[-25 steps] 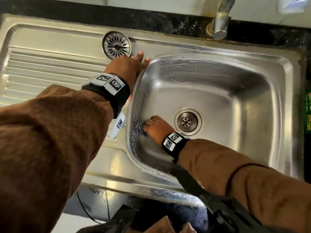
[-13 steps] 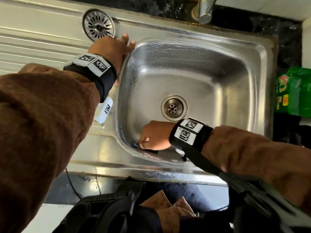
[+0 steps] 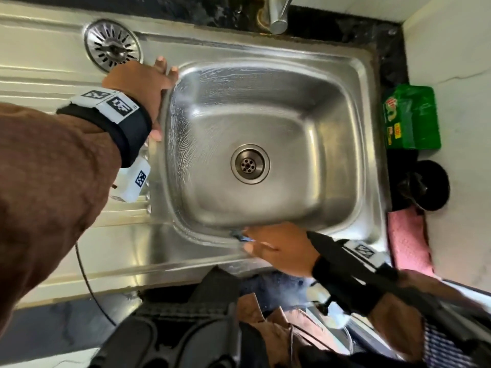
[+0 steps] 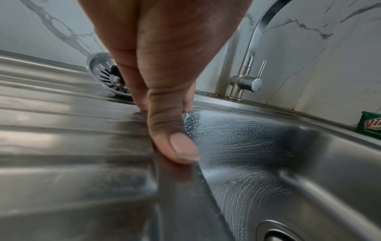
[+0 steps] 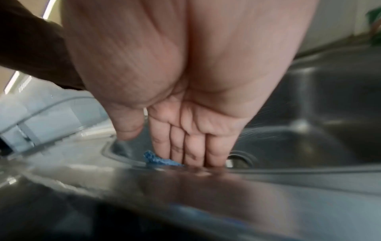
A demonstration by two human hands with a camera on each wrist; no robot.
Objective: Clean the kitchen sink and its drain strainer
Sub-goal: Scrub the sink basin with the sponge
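Head view: the drain strainer (image 3: 113,45) lies out on the far-left drainboard, not visibly scrubbed. The left hand (image 3: 138,83) rests beside it, grip spread flat on the sink (image 3: 366,83) rim. Soap streaks the left wall (right side looks untouched). The right hand (image 3: 279,248) presses straight fingers on a blue scrubber (image 3: 240,235) at the near rim.

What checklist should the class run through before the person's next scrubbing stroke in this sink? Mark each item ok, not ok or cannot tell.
1. Blue scrubber under the right hand: ok, straight fingers press it at the basin's near edge.
2. Left hand braced: ok, resting on the sink rim.
3. Strainer out of the drain: ok, lying on the drainboard.
4. Suds on the basin walls: ok, streaks on the left and far walls.
5. Tap off: cannot tell.
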